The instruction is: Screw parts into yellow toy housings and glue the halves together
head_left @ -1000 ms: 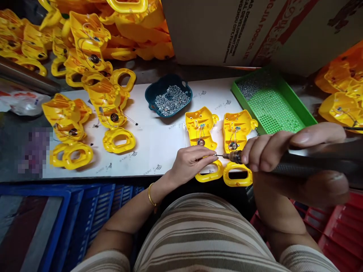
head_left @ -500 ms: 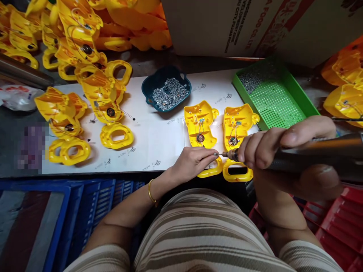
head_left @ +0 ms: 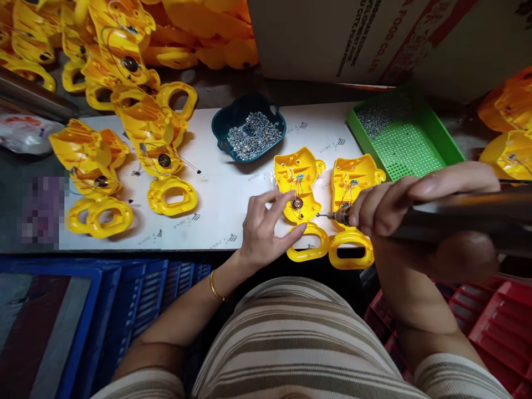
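Observation:
My right hand [head_left: 399, 208] is wrapped round a dark power screwdriver [head_left: 453, 213], its thin bit pointing left with what looks like a small screw at the tip. Just left of that tip, my left hand [head_left: 266, 227] has thumb and forefinger apart, with nothing between them. Its fingers reach over the edge of a yellow plastic shell [head_left: 297, 160] that holds wires, a small circuit board and a round speaker [head_left: 296, 203]. A second such shell [head_left: 353, 166] lies to the right, partly covered by the screwdriver. Below them are two yellow ring-shaped parts [head_left: 307, 256].
A dark teal basket [head_left: 220, 130] of screws stands behind the shells, and a green perforated tray [head_left: 415, 149] with more screws is at right. Yellow shells [head_left: 160, 122] are grouped at left. A cardboard box [head_left: 307, 44] stands behind; blue crates [head_left: 137, 299] and red crates [head_left: 490, 316] sit below.
My left hand has moved left and up from the bit, and its thumb and forefinger have spread apart. The screwdriver tip has risen slightly and now stands free of the fingers.

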`<state>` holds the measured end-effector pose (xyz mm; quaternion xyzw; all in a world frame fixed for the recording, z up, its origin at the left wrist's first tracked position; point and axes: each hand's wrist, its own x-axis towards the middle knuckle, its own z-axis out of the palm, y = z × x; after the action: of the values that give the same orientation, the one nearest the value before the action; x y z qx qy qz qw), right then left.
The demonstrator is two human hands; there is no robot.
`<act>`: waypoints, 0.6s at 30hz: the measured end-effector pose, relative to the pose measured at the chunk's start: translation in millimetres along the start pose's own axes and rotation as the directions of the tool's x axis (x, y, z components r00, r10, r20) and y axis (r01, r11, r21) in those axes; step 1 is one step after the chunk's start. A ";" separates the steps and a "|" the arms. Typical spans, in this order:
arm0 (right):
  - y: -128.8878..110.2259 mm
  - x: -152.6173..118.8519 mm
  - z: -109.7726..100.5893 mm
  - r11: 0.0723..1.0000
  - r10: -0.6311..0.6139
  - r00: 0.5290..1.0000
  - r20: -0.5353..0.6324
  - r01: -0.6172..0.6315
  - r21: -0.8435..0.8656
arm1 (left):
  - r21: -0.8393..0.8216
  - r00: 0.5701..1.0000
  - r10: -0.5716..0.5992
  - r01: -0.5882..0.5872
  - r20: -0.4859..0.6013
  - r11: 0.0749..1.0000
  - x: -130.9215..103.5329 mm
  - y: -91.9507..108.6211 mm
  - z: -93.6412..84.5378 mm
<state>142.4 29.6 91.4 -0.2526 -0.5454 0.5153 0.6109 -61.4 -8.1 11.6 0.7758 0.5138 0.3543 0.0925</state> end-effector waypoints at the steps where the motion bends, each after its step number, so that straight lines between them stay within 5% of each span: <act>1: 7.6 3.3 -0.8 0.999 -0.036 0.999 0.005 0.036 0.011 | 0.047 0.999 -0.044 0.043 0.004 0.998 -3.1 -2.5 3.6; 7: 51.0 16.1 9.1 0.969 -0.235 0.972 0.028 0.232 0.084 | 0.103 0.976 -0.155 0.140 0.151 0.985 -16.2 -7.2 24.6; 18: 71.3 12.8 7.4 0.994 -0.107 0.990 0.095 0.108 -0.009 | 0.097 0.965 -0.173 0.156 0.195 0.983 -16.4 -6.0 23.4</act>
<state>108.7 63.6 36.5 -0.2025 -0.5900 0.4893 0.6095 -54.3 -14.4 -16.0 0.7656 0.5782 0.2435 0.1420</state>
